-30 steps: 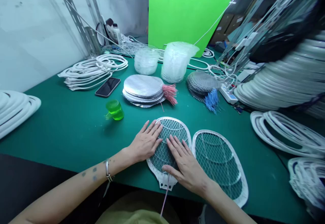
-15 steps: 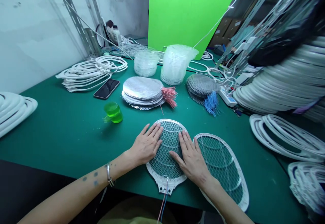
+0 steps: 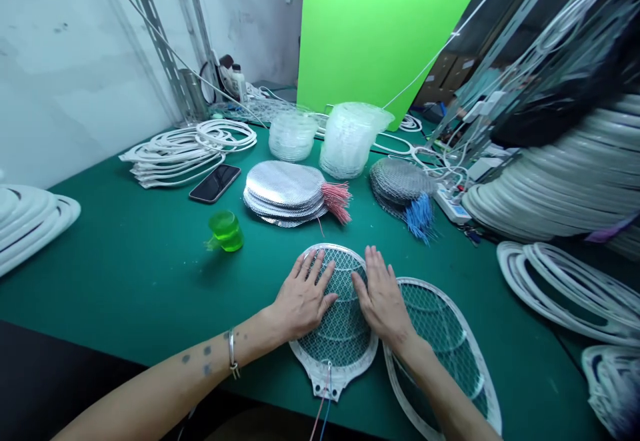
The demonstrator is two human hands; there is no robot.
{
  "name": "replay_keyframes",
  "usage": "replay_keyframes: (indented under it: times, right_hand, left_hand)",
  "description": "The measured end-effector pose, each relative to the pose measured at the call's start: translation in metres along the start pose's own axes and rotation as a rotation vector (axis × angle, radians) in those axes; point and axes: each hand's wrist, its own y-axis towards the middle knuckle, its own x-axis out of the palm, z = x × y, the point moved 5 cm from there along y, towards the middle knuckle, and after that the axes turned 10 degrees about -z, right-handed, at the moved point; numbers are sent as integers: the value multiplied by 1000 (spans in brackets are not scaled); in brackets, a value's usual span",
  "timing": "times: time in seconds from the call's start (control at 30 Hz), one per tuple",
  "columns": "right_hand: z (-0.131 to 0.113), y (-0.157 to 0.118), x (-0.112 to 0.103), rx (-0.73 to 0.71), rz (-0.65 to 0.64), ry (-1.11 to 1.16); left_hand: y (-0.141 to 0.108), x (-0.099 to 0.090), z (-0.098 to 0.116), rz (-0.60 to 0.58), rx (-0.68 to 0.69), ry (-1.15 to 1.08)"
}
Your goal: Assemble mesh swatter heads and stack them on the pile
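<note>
Hands lie open and flat, gripping nothing: the left hand and right hand have spread apart across a mesh-faced swatter racket, seemingly pressing it, with a second racket just beyond the right hand.

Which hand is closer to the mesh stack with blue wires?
Right. The right hand rests on the racket mesh, below the mesh stack; the left hand lies farther off on it.

Green workbench mat bearing a phone, metal mesh discs, white racket frames
</note>
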Motion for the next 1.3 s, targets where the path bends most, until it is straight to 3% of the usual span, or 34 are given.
replay_keyframes:
  times: [0.17,0.4,0.67,0.83,0.93,1.03,1.13,1.2,1.3]
  right_hand:
    - [3,33,8,-119,-62,35]
    - [-9,28,22,-120,-10,-81]
    - [-16,30,13,-50,1,-148]
    - [-31,-1,-10,-48,47,-111]
    - [-54,-37,-8,-277,-51,-87]
    - [-65,-61,11,-415,-203,-146]
    - [-61,-63,26,-406,-239,-195]
    - [-59,-59,29,-407,-253,-202]
    - [-58,-57,29,-417,-281,-198]
  left_hand:
    - [-1,1,1,-18,-12,-11]
    - [3,5,1,36,-35,-35]
    - [7,3,3,27,-41,-54]
    - [6,1,2,-45,-41,-77]
    - [6,3,2,-79,-41,-83]
    - [10,4,2,-113,-37,-80]
    - [11,-5,-3,-142,-32,-132]
    - [1,-22,-8,-93,-29,-215]
    - [-39,-52,-4,35,169,-324]
